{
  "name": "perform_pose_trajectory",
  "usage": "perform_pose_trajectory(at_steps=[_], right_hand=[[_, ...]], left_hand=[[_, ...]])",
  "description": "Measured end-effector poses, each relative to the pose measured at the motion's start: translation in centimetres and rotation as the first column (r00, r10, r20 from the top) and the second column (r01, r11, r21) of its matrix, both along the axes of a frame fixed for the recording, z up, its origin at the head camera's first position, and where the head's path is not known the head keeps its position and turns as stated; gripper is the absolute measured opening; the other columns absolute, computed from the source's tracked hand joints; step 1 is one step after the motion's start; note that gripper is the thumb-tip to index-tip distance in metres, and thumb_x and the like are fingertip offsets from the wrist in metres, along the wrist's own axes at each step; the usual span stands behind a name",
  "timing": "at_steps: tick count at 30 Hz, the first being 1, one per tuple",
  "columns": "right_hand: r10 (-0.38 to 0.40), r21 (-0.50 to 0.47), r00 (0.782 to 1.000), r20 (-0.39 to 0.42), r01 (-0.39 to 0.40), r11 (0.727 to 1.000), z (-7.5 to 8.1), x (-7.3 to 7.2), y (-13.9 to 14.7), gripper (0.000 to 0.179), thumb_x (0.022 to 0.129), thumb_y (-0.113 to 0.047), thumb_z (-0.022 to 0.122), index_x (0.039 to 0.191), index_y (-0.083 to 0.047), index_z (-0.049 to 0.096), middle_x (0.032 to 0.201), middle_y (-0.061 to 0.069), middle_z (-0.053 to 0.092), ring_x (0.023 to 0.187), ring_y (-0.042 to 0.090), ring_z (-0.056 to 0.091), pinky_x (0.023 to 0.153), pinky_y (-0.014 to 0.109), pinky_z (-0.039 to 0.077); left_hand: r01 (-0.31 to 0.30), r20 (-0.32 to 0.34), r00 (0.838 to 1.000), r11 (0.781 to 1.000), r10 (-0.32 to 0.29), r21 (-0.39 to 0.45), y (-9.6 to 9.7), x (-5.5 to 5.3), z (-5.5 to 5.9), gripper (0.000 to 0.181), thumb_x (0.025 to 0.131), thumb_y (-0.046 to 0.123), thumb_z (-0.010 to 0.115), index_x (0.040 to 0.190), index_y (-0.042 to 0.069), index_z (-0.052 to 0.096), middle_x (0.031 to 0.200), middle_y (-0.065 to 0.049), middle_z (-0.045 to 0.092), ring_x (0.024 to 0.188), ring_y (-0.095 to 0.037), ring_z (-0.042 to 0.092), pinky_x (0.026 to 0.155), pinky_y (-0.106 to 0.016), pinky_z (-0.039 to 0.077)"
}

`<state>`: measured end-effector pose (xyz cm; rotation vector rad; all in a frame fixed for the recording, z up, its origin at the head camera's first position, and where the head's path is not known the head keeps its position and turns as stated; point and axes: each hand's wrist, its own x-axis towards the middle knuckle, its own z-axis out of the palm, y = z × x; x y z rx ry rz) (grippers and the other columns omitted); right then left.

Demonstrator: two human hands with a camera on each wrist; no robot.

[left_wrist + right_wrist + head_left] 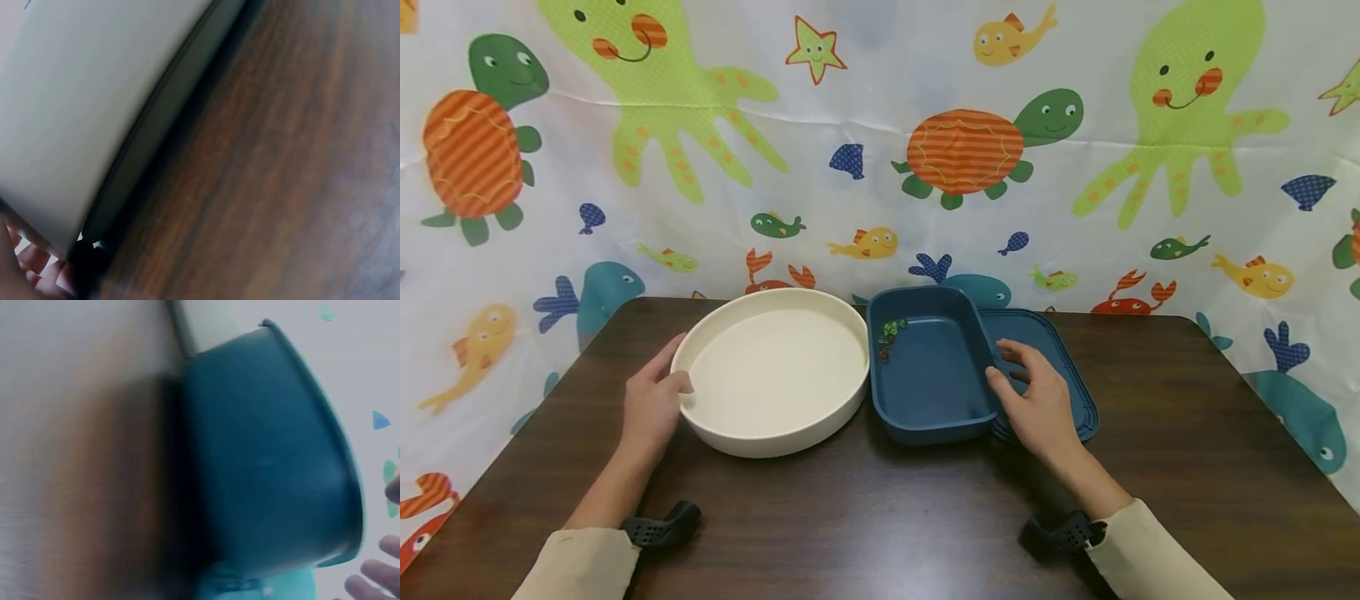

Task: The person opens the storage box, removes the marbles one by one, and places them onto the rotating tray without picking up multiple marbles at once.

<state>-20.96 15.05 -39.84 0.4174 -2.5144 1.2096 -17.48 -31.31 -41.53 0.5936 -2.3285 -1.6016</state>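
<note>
A cream round shallow tray point(775, 367) stands on the table, and my left hand point(655, 396) grips its left rim, thumb over the edge. Touching the tray's right side is a dark blue rectangular container point(932, 392). Small green and brown pieces point(889, 337) lie along its inner left wall; their kind is too small to tell. Beside the container's right rim, my right hand point(1033, 400) is held with its thumb and fingers spread apart. In the right wrist view, those fingertips point(378, 572) show apart from the container's wall. A blue lid point(1063, 367) lies partly hidden under this hand.
The dark wooden table point(880, 517) runs under everything. A white curtain point(880, 92) printed with sea animals hangs behind its back edge and along both sides. Each wrist wears a black strap point(662, 527).
</note>
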Motion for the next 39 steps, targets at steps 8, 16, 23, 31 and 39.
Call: perform_pose_trajectory(at_steps=[8, 16, 23, 31, 39], right_hand=[[0.189, 0.128, 0.974, 0.122, -0.205, 0.970, 6.0, -1.3, -0.8, 0.041, 0.095, -0.029, 0.069, 0.133, -0.012, 0.064, 0.127, 0.011, 0.070, 0.112, 0.027, 0.068, 0.093, 0.047, 0.058], [0.415, 0.282, 0.866, 0.279, -0.487, 0.826, 9.9, -5.7, -4.5, 0.031, 0.093, -0.026, 0.072, 0.120, -0.012, 0.072, 0.111, 0.005, 0.075, 0.096, 0.016, 0.071, 0.081, 0.036, 0.058], [0.473, 0.379, 0.787, 0.396, -0.610, 0.696, 8.9, -8.5, -7.7, 0.027, 0.093, -0.023, 0.072, 0.115, -0.009, 0.075, 0.111, 0.006, 0.075, 0.099, 0.017, 0.069, 0.084, 0.033, 0.058], [0.409, 0.399, 0.750, 0.521, -0.637, 0.660, 5.8, -10.6, -10.2, 0.021, 0.093, -0.013, 0.071, 0.112, -0.008, 0.076, 0.109, 0.006, 0.076, 0.099, 0.017, 0.067, 0.088, 0.031, 0.057], [0.368, 0.390, 0.744, 0.558, -0.626, 0.675, 3.9, -10.9, -11.8, 0.017, 0.093, -0.013, 0.070, 0.108, -0.011, 0.079, 0.106, 0.005, 0.077, 0.092, 0.013, 0.068, 0.086, 0.028, 0.059]], left_hand=[[0.007, 0.018, 1.000, 1.000, -0.007, 0.008, 0.3, 0.0, 0.2, 0.066, 0.095, 0.011, 0.037, 0.160, 0.024, 0.030, 0.168, -0.002, 0.024, 0.157, -0.030, 0.022, 0.125, -0.052, 0.025], [0.001, 0.016, 1.000, 1.000, -0.001, -0.001, 0.1, 0.9, 0.1, 0.063, 0.097, 0.015, 0.035, 0.160, 0.022, 0.029, 0.168, -0.003, 0.023, 0.157, -0.030, 0.020, 0.124, -0.054, 0.024], [-0.014, 0.001, 1.000, 1.000, 0.014, 0.013, 0.4, 1.3, -0.2, 0.062, 0.098, 0.015, 0.039, 0.159, 0.023, 0.032, 0.167, -0.001, 0.025, 0.157, -0.026, 0.021, 0.126, -0.051, 0.023], [-0.008, -0.010, 1.000, 1.000, 0.008, 0.011, 0.5, 1.5, -0.4, 0.057, 0.103, 0.021, 0.041, 0.159, 0.024, 0.033, 0.166, 0.000, 0.026, 0.157, -0.025, 0.021, 0.127, -0.048, 0.021], [-0.001, -0.022, 1.000, 1.000, 0.001, -0.001, 0.4, 1.7, -0.4, 0.059, 0.101, 0.018, 0.040, 0.159, 0.024, 0.033, 0.166, 0.000, 0.027, 0.157, -0.027, 0.022, 0.126, -0.051, 0.022]])
